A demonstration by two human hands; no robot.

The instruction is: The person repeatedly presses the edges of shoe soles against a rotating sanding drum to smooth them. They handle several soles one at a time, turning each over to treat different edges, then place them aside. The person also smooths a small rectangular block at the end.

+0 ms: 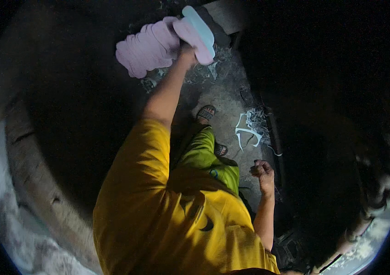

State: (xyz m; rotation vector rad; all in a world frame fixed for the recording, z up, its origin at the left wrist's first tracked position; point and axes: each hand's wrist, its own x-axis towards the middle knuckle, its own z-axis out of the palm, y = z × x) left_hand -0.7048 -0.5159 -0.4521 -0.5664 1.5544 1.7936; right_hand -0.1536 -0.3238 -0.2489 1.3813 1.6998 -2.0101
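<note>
Because the place is dark, some details are only guessed.
Left hand [186, 49]: raised far ahead, grip closed on a stack of pink soles [151, 46], a pale blue one [199, 28] at its right.
Right hand [262, 170]: fisted low at the right, seems empty.
Risk: the loose stack may slide and fall on the floor scraps [250, 128].

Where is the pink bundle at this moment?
In the head view, the pink bundle is at the top, left of centre, held up in the left hand along with a pale blue flat piece, above the littered ground.
</note>
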